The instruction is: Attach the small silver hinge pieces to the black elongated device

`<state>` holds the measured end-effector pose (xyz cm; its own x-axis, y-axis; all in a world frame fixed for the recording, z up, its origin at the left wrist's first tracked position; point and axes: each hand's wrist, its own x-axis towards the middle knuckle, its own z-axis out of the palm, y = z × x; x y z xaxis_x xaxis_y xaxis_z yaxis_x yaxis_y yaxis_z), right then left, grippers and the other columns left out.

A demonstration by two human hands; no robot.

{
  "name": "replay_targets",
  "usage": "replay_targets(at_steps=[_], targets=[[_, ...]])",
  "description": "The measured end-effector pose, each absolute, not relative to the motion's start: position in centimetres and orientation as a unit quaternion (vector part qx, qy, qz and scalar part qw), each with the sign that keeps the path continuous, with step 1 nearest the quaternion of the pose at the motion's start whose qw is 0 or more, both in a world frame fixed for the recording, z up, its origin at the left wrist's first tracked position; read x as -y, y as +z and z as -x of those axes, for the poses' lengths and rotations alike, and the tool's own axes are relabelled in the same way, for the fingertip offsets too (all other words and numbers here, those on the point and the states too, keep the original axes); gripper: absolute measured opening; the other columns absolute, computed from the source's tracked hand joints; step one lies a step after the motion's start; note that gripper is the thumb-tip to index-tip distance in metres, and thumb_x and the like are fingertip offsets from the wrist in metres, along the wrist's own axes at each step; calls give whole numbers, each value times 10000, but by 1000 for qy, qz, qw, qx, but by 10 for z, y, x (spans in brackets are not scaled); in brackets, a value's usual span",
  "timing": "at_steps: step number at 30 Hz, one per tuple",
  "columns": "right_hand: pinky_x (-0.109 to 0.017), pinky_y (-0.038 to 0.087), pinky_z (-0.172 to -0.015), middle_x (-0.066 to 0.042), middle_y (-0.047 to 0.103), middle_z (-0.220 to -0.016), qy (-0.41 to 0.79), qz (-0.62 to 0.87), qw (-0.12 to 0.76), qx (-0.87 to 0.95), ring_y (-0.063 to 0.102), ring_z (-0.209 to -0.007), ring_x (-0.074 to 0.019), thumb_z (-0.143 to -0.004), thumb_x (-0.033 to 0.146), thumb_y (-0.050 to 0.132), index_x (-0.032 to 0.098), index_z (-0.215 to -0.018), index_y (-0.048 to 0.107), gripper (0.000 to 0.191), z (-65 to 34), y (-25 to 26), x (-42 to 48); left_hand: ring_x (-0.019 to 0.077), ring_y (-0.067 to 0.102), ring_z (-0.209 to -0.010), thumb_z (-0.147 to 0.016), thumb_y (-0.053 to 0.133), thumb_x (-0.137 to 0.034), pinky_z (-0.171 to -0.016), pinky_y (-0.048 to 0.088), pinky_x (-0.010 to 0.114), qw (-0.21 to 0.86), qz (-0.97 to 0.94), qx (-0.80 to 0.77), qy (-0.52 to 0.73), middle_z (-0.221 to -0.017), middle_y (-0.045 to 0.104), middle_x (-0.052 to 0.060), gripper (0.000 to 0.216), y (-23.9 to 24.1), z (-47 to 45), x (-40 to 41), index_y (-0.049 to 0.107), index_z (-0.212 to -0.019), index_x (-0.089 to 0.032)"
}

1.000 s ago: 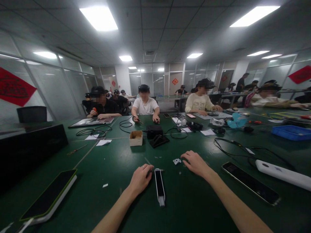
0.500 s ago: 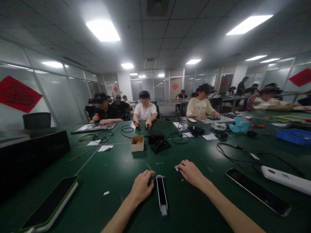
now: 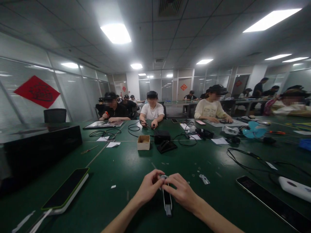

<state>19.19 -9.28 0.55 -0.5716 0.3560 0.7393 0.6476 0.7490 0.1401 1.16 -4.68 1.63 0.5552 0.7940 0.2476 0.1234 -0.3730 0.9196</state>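
Note:
A long narrow device [image 3: 167,198], black along its face with a pale silver rim and a grey near end, lies on the green table pointing away from me. At its far end, my left hand [image 3: 151,184] has thumb and fingers closed on the device. My right hand [image 3: 181,189] pinches the same end from the other side, the fingertips of both hands meeting there. Any small part between the fingertips is hidden. Right of my right hand lies a small silver metal plate [image 3: 204,179] with holes, with several tiny pieces [image 3: 198,170] close by.
A phone [image 3: 69,187] lies left, a dark phone [image 3: 272,202] right, near a white device [image 3: 295,187]. Farther back are an open cardboard box [image 3: 143,143], a black stand [image 3: 167,147], cables [image 3: 239,157] and a blue fan [image 3: 254,130]. Co-workers sit across the table.
My right hand has let go of the silver plate and come left to the device's far end. My left hand has shifted onto that end too. The view has turned slightly left.

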Motion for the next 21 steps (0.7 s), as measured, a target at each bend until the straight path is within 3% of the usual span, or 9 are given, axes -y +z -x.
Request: replay_targets(at_steps=[3,6,12,21], targets=[[-317,447,-779,-80,636,-1027,-161,348,335,861,567,-937,-177,-937,159,395,227,-1144,586,289,-195,4,90,128,532,-654,-806,593,-425,-622,425,237,487,-730,-319,358,-719,554,-8,361,14,-8,40,578,-1028,-141],[-353,446,-821,-107,612,-1099,-106,455,293,834,554,-1001,-208,-944,196,369,223,-1227,544,334,-207,6,86,136,538,-627,-816,561,-415,-601,423,241,433,-718,-367,402,-673,551,-15,323,10,0,26,572,-998,-148],[-373,458,-826,-97,603,-1122,-22,574,221,788,547,-1001,-220,-919,223,417,203,-1166,585,300,-222,5,80,133,554,-615,-830,496,-361,-607,410,230,344,-731,-455,376,-662,578,-29,195,-6,12,11,552,-891,-184],[-355,445,-802,-78,627,-1031,23,571,183,800,545,-940,-203,-915,180,399,175,-1057,634,275,-213,1,80,123,560,-640,-826,510,-272,-607,417,213,336,-785,-418,311,-729,609,-16,172,-14,5,16,618,-900,-163]])
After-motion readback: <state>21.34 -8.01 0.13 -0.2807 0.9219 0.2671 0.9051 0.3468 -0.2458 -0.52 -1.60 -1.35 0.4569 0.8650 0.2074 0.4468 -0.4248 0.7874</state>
